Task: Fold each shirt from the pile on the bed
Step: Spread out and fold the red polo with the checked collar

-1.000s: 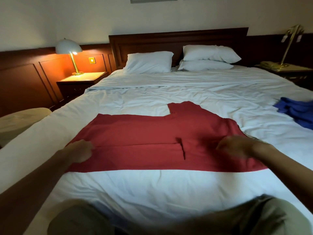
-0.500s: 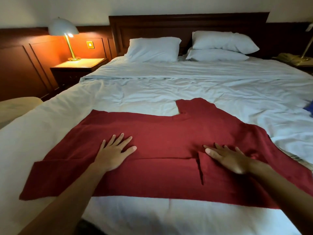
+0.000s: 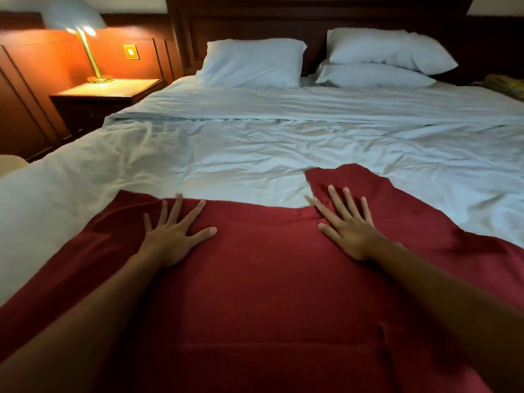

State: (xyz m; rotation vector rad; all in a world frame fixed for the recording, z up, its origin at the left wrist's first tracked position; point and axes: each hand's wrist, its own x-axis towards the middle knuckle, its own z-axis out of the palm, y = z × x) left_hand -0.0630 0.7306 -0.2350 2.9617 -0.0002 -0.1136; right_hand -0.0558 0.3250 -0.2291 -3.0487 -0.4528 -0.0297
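Note:
A dark red shirt lies spread flat across the near half of the white bed, filling most of the lower view. One part of it juts toward the pillows at the right. My left hand presses flat on the shirt near its far edge, fingers spread. My right hand lies flat with straight fingers at the base of that jutting part. Neither hand holds any cloth. A fold line shows in the fabric near the bottom right.
Three white pillows lean against the dark wooden headboard. A lit brass lamp stands on a nightstand at the left. A yellowish object sits at the far right edge.
Both hands have slid forward over the red shirt toward its far edge, staying flat. The camera has moved closer and lower, and the blue garment at the right is out of view.

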